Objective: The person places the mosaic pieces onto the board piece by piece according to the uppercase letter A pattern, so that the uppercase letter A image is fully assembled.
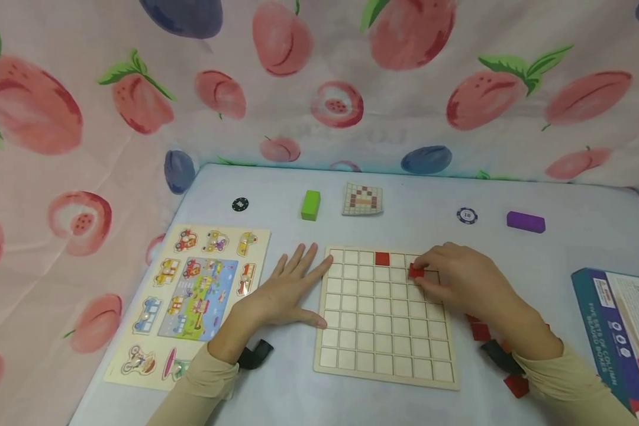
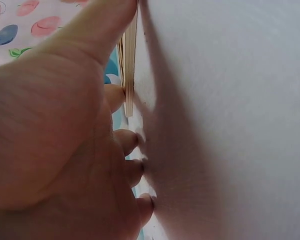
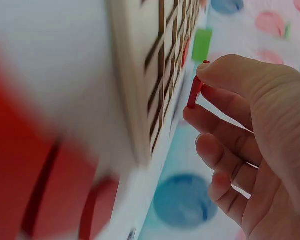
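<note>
A wooden grid board [image 1: 359, 340] lies flat in the middle of the table, one red square tile [image 1: 382, 258] set in its top row. My left hand [image 1: 282, 299] has its fingers spread, with index fingertip and thumb against the board's left edge; the left wrist view shows the thumb [image 2: 97, 37] at that edge. Over the board's upper right part, my right hand [image 1: 471, 281] pinches another red square tile [image 3: 194, 92] between thumb and fingers, and in the right wrist view the tile is held off the grid. Loose red tiles [image 1: 480, 331] lie under and beside the right forearm.
A vehicle picture puzzle [image 1: 154, 284] lies at left, partly under the left arm. Behind the board are a green block [image 1: 310, 205], a pixel-pattern card [image 1: 362, 199], a black chip [image 1: 240, 205], another chip [image 1: 467, 216] and a purple block [image 1: 526, 222]. A box [image 1: 602, 331] stands at right.
</note>
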Motion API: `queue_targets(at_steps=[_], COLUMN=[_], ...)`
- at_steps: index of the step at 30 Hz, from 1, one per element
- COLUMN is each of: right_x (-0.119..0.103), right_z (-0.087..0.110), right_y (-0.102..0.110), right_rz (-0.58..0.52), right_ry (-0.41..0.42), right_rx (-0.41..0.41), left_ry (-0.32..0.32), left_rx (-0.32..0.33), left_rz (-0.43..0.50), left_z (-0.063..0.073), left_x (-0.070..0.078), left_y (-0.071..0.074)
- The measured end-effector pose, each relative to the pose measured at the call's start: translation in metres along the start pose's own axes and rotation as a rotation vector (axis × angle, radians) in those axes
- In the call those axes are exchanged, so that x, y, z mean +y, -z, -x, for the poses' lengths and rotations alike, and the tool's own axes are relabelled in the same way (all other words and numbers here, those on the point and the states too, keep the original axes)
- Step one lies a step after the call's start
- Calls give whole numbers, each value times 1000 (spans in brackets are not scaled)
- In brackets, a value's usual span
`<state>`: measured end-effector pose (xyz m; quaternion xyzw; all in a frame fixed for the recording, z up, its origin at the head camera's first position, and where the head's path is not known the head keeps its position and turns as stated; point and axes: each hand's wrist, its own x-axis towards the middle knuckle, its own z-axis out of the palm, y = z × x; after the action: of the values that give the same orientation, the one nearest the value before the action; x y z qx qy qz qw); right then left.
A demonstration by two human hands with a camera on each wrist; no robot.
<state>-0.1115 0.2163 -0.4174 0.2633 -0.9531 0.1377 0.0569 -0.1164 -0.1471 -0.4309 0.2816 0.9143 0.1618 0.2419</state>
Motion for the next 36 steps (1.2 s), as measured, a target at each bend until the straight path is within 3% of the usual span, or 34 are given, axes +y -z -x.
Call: queue_targets(at_steps=[7, 14, 19, 22, 29, 36], right_x=[-19, -23, -13, -1, 31, 47], right_z=[-20, -15, -8, 1, 41, 61], right_y=[-12, -14, -10, -3, 18, 20], right_rz=[-8, -31, -30, -25, 7, -17], right_ry=[17, -1, -8, -47, -233, -291], right_rx=[-93, -127, -124, -129, -201, -237], left_ry=[-1, 7, 14, 16, 6, 14], left_rx=[12, 12, 13, 16, 15, 19], left_rz=[-1, -6, -12, -14, -14, 4], left_z=[0, 2, 1, 0, -1, -2], left_x=[1, 2, 0, 0, 2, 0], left_y=[0, -2, -3, -2, 0, -2])
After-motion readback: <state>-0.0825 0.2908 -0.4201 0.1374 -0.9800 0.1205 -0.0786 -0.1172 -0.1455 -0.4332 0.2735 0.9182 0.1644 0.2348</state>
